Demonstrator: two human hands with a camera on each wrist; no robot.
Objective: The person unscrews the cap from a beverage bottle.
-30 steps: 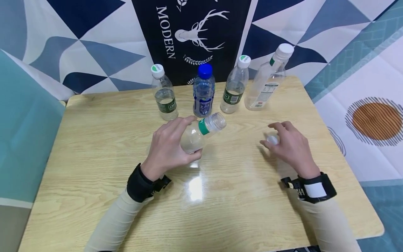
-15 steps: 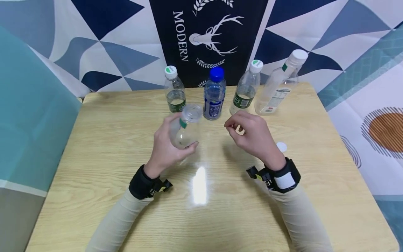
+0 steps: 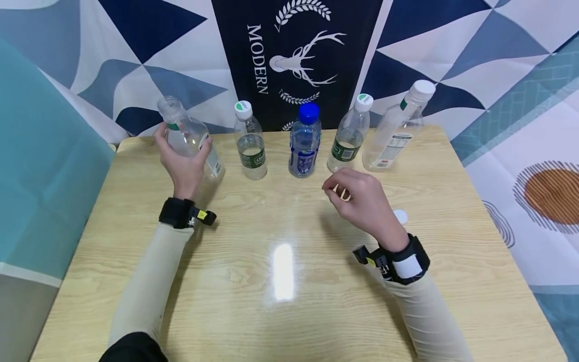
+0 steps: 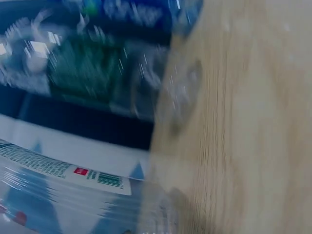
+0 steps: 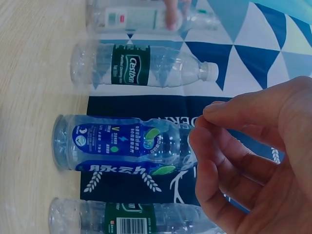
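My left hand (image 3: 183,168) grips a large clear plastic bottle (image 3: 192,131) at the back left of the table. The bottle has no cap on its neck and stands almost upright, with a white label (image 4: 105,181) in the left wrist view. A white bottle cap (image 3: 400,216) lies on the table beside my right wrist. My right hand (image 3: 362,201) hovers over the middle right with loosely curled fingers; its thumb and forefinger (image 5: 229,109) come close together, and nothing shows between them.
Along the back edge stand a green-labelled water bottle (image 3: 251,151), a blue-capped bottle (image 3: 304,146), another green-labelled bottle (image 3: 347,141) and a large white-capped bottle (image 3: 389,141). A patterned cloth (image 3: 181,65) hangs right behind the wooden table (image 3: 244,291).
My left hand has carried the uncapped bottle from the middle to the back left and turned it upright. My right hand has let go of the cap and moved left.
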